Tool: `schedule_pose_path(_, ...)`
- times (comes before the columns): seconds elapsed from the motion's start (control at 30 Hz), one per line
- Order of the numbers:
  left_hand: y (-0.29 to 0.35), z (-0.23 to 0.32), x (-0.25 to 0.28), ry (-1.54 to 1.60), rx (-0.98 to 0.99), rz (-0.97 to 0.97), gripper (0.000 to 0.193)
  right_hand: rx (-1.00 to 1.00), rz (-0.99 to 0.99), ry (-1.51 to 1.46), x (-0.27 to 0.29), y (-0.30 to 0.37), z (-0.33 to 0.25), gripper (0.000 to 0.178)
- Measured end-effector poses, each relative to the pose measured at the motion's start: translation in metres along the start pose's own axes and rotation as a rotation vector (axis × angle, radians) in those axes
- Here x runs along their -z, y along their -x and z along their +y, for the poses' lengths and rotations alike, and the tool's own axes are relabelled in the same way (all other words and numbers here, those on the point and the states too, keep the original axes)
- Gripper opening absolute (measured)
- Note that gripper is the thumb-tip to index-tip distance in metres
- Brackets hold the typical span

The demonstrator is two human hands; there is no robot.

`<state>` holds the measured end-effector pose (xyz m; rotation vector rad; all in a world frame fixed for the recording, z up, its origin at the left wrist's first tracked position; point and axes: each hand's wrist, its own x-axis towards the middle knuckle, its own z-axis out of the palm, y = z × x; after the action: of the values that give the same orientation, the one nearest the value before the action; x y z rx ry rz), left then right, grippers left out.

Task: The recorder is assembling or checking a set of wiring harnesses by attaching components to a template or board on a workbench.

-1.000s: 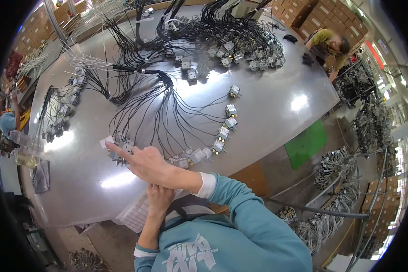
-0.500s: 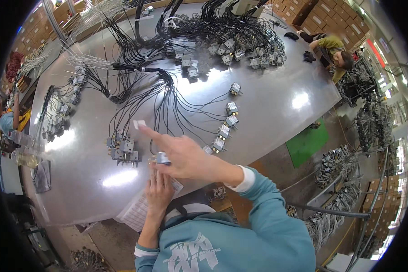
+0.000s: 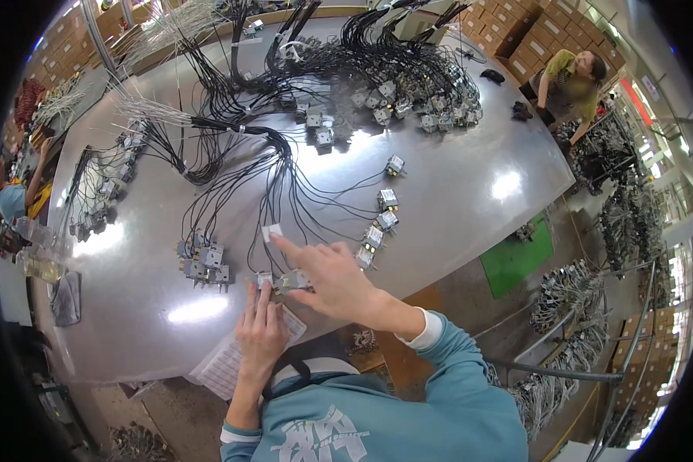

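Observation:
My left hand [image 3: 262, 333] lies at the table's near edge. Its stretched fingertips are against a small grey metal-cased unit [image 3: 263, 278], seemingly steadying it. My right hand [image 3: 337, 281] hovers just right of it, forefinger and thumb apart, the other fingers curled. A small white label [image 3: 272, 232] clings to the right forefinger's tip. Partly under that hand sits another metal-cased unit [image 3: 294, 279]. To the right, several like units [image 3: 387, 200] form a row, each on a thin black lead. A cluster of units [image 3: 205, 262] rests left of my hands. Black leads [image 3: 285, 154] run back to a tied bundle.
The shiny metal table [image 3: 470, 192] bears a large heap of wired units [image 3: 446, 108] at the back. A printed label sheet [image 3: 227, 354] lies by my left forearm, a grey cloth [image 3: 67, 299] at the left edge. A co-worker [image 3: 570, 85] is at the far right.
My right hand has moved right, carrying the white label with it. The unit at my left fingertips shows more fully now. The co-worker at the far right has straightened up.

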<state>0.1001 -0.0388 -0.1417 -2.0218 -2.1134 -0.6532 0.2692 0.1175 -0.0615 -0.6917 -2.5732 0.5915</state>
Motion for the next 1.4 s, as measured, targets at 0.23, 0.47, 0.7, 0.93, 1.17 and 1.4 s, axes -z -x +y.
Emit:
schedule_pose_path(0.23,0.009,0.009,0.022,0.119,0.004,0.105,0.011,0.009,-0.171,-0.121,-0.007,-0.012,-0.009,0.106)
schedule_pose_path(0.47,-0.018,0.024,-0.003,0.171,-0.185,0.171,0.013,-0.228,-0.046,-0.407,0.014,-0.003,0.024,0.073)
schedule_pose_path(0.7,-0.025,0.025,-0.001,0.108,-0.153,0.156,0.036,-0.262,-0.151,-0.386,0.029,-0.004,0.049,0.018)
schedule_pose_path(0.93,-0.021,0.029,-0.006,0.132,-0.131,0.149,0.03,-0.235,-0.175,-0.276,0.027,-0.009,0.037,0.018)
schedule_pose_path(1.17,-0.021,0.034,-0.007,0.088,-0.115,0.138,0.037,-0.178,-0.198,-0.227,0.031,-0.014,0.036,0.015)
schedule_pose_path(1.4,-0.021,0.036,-0.006,0.088,-0.116,0.13,0.039,-0.2,-0.23,-0.201,0.035,-0.016,0.033,0.014)
